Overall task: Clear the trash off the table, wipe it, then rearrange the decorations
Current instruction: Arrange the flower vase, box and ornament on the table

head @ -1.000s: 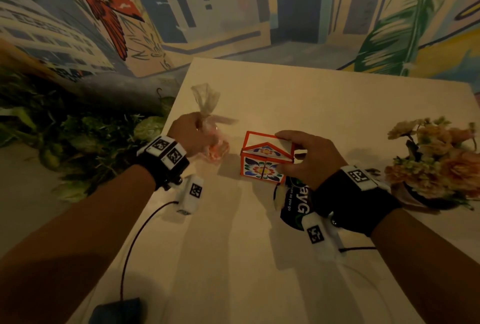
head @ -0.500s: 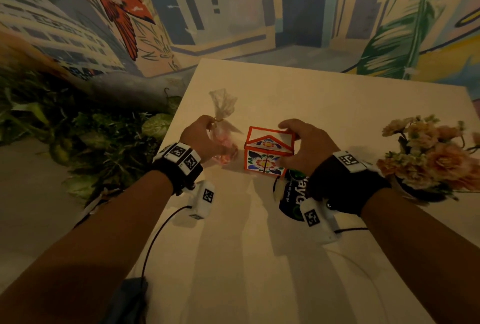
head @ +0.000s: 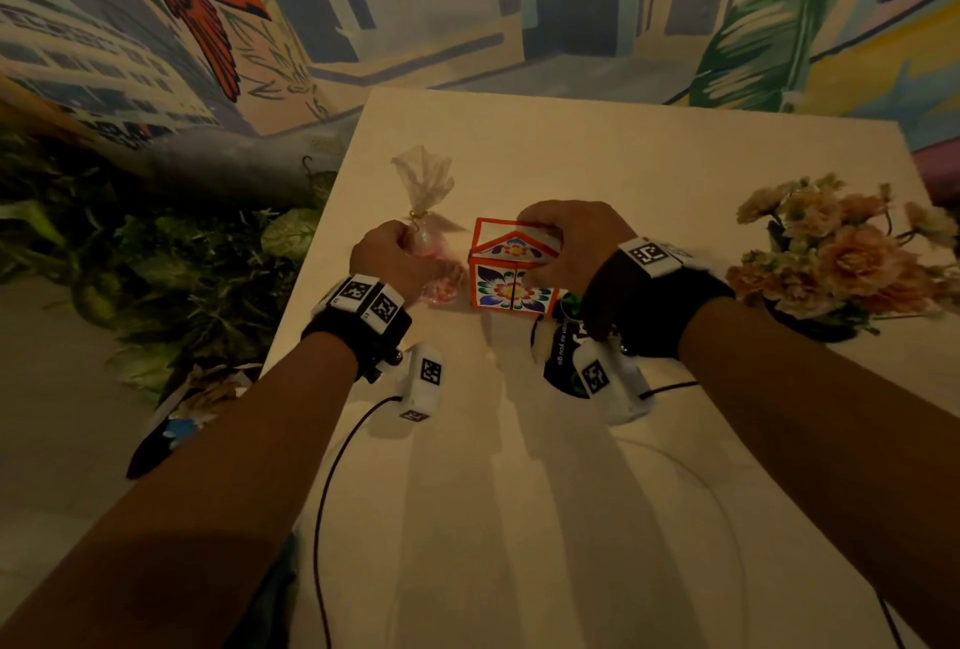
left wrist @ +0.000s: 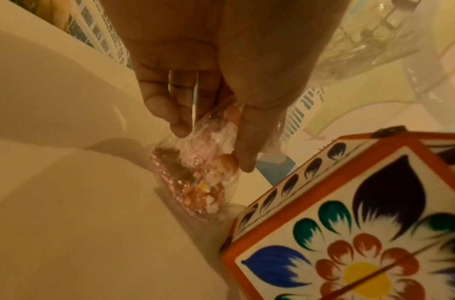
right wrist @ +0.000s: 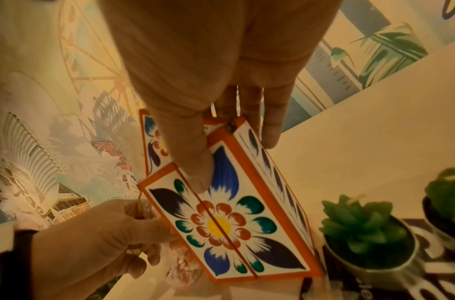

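Near the table's (head: 649, 440) left edge, the left hand (head: 387, 258) pinches the soft, crinkly candy bag (head: 431, 253) at its tied neck; the right hand's (head: 569, 243) fingers (right wrist: 271, 130) clamp the rigid, light-looking painted house box (head: 511, 279) across its roof.

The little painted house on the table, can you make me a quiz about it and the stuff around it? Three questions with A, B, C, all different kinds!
1. Where are the flowers?
A. to the right of the house
B. on top of the house
C. on the floor

2. What colour is the edge of the house?
A. green
B. orange-red
C. black

3. What is the left hand doing?
A. lying flat on the table
B. holding the candy bag
C. pointing at the wall

Answers:
1 A, the head view shows them at the right side of the table.
2 B, every edge is orange-red.
3 B, its fingers pinch the candy bag.
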A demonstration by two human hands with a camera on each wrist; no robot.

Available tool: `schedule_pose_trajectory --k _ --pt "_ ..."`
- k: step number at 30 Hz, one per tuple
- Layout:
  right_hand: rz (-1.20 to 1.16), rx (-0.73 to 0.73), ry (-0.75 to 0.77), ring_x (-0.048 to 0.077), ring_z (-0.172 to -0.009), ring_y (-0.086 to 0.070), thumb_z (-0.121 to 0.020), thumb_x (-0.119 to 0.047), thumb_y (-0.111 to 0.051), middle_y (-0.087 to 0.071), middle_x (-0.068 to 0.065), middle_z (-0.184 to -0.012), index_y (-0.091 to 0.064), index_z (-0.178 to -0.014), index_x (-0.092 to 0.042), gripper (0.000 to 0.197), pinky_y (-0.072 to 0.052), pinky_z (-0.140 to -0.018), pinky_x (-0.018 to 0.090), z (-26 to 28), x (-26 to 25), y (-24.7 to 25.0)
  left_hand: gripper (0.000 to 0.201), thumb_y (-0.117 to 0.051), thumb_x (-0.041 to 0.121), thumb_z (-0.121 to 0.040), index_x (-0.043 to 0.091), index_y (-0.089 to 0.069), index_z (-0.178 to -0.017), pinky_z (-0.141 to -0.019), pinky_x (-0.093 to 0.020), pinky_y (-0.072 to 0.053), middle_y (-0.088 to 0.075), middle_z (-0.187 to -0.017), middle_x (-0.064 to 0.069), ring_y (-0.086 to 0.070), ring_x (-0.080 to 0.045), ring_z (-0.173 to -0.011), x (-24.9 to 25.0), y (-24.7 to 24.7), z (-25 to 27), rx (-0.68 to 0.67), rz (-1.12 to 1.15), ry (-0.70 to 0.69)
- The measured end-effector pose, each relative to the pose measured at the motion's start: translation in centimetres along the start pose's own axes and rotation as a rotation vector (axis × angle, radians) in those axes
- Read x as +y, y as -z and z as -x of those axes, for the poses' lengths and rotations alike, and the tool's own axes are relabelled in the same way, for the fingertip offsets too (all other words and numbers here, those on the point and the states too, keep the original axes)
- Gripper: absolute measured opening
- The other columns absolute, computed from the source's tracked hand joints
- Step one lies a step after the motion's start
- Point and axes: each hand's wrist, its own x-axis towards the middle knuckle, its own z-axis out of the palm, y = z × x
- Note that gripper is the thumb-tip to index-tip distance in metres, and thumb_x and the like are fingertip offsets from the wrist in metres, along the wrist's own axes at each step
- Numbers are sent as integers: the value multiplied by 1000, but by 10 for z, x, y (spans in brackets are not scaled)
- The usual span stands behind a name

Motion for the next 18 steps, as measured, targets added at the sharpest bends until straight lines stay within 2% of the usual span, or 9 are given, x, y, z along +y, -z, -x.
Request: schedule_pose_trajectory --k 4,8,11,13,15,16,18 --pt "-4 7 0 19 -106 -59 -69 -32 -79 -62 -1 -122 -53 -125 -23 62 -45 -95 32 0 0 -1 44 -85 33 -60 19 -62 -95 -72 -27 -45 -62 -90 2 -59 -20 -82 -2 5 1 5 9 29" --pt "-11 22 1 20 -105 -60 -69 -32 -79 -62 0 -122 -53 -125 -23 62 -45 -95 32 -1 2 -3 49 -86 34 -59 20 -63 -100 -78 -29 -50 -66 -97 1 -62 -20 -88 -3 5 2 2 32 41" --pt "-13 20 -2 19 -107 -58 -69 -33 -79 -60 0 -125 -50 -128 -24 65 -44 -96 32 -2 3 -5 53 -85 33 -61 18 -61 -106 -77 -27 -46 -64 -104 0 -58 -19 -88 -3 5 3 4 27 52" --pt "-54 21 -24 20 -113 -56 -68 -33 -80 -56 0 -131 -44 -134 -26 76 -42 -99 33 -1 4 -5 64 -85 38 -61 17 -57 -113 -76 -27 -42 -61 -107 1 -55 -18 -92 -3 10 4 1 -12 50" --pt "-105 50 -47 21 -122 -50 -64 -33 -83 -48 0 -139 -35 -140 -28 90 -40 -105 36 5 7 -2 74 -85 39 -61 13 -52 -123 -81 -29 -41 -59 -117 -2 -56 -21 -103 -5 20 6 10 -80 43" --pt "-112 76 -51 21 -127 -46 -63 -33 -83 -44 -1 -142 -32 -141 -28 94 -37 -107 36 10 10 0 75 -84 36 -63 11 -51 -126 -84 -30 -42 -58 -122 -5 -56 -23 -108 -6 27 8 17 -106 35" --pt "-115 135 -54 20 -132 -39 -66 -31 -82 -38 -2 -146 -29 -142 -26 93 -33 -111 37 25 18 0 66 -82 25 -68 9 -52 -125 -89 -32 -45 -58 -123 -8 -57 -26 -108 -8 44 15 41 -106 20"
